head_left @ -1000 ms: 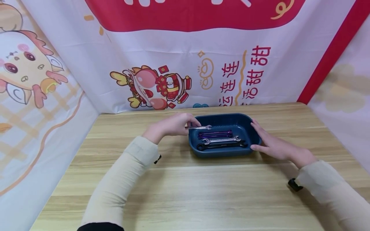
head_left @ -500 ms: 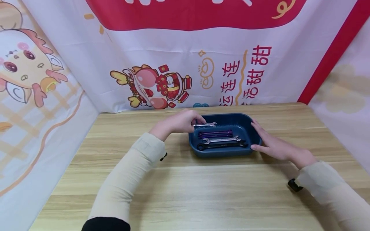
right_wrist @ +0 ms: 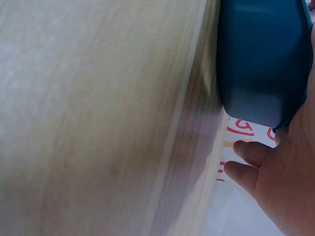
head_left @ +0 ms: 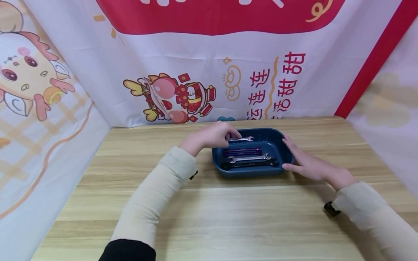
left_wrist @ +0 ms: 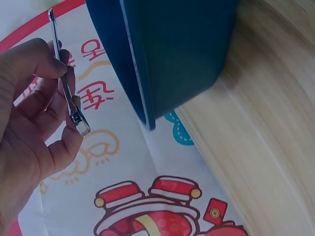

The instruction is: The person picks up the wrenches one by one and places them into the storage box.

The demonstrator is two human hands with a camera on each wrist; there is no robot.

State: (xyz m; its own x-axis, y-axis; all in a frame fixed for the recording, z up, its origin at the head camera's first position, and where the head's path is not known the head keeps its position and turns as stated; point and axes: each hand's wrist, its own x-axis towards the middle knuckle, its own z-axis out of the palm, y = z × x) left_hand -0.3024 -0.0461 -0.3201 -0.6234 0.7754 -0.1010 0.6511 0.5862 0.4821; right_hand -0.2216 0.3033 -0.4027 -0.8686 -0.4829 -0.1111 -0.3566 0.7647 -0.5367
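My left hand pinches a small silver open-end wrench between thumb and fingers, over the far left part of a dark blue basin. The wrench's free end points right, above the basin's inside. Within the basin lie purple wrenches, a larger silver wrench and a black wrench, roughly side by side. My right hand rests against the basin's right end, fingers spread along the rim and thumb at the near corner. The right wrist view shows the basin's outer wall beside that hand.
The basin stands on a wood-grain table near its back edge. Behind it hangs a printed white and red cloth, and further cloth panels rise at the left and right sides.
My left hand has moved right, carrying the small silver wrench farther over the basin. The right hand and the wrenches in the basin have stayed in place.
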